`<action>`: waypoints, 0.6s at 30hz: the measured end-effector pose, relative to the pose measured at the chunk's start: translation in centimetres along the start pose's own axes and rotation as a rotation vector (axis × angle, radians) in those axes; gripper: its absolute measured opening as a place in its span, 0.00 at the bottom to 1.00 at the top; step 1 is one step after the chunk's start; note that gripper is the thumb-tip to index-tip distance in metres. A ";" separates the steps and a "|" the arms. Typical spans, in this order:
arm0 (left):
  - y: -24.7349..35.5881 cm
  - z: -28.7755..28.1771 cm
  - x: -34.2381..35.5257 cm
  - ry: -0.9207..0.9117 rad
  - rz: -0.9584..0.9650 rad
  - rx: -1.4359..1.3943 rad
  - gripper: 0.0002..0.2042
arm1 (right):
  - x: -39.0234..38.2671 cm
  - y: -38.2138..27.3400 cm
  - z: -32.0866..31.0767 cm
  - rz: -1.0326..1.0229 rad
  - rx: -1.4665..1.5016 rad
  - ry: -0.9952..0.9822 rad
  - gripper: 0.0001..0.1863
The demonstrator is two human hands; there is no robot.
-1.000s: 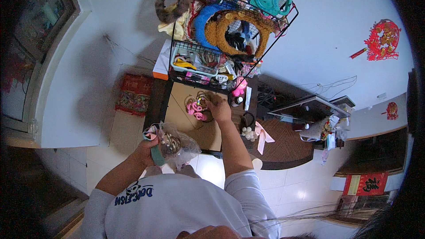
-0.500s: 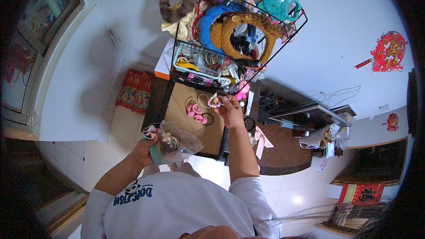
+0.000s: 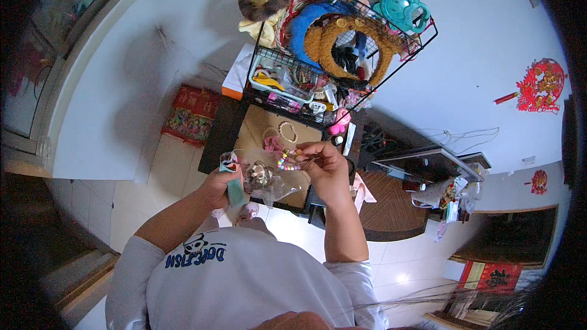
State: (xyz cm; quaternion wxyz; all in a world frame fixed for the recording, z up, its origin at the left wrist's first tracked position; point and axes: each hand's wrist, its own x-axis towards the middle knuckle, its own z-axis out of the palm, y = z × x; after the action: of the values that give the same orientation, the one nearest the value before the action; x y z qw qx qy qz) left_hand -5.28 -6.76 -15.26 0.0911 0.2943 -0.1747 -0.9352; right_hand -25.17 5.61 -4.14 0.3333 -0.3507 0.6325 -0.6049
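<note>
- Right hand [image 3: 330, 174]: our fingers pinch a multicolored bead bracelet [image 3: 284, 164], held over the surface [image 3: 254, 127], near the clear bag [image 3: 264, 181].
- Left hand [image 3: 215, 188]: our fingers wrap a pale green piece [image 3: 235, 192] next to that bag; its contents are too blurry to sort.
- Surface: beige bead loop [image 3: 288, 132] lies just beside pink coils [image 3: 273, 142].
- Farther out: brown fuzzy ring [image 3: 326, 43], blue ring [image 3: 299, 30] beside it.

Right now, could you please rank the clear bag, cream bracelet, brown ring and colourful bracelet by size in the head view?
Brown ring
Clear bag
Colourful bracelet and cream bracelet: too alike to rank
</note>
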 end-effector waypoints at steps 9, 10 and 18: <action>0.1 0.3 -0.3 0.040 -0.002 -0.034 0.12 | -0.7 -1.9 2.1 -0.268 -0.723 0.040 0.13; 0.2 0.2 -0.3 0.063 -0.014 -0.030 0.12 | -0.8 -1.9 2.3 -0.296 -0.723 0.010 0.14; 0.4 -1.6 -0.2 -0.043 -0.044 -0.030 0.13 | -1.7 -2.2 3.5 -0.437 -0.682 -0.090 0.19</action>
State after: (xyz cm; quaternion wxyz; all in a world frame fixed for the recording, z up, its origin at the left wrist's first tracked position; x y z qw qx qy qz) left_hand -4.09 -7.47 -16.26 0.0710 0.2766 -0.1562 -0.9455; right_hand -21.23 5.11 -2.12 0.0886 -0.5933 0.6922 -0.4012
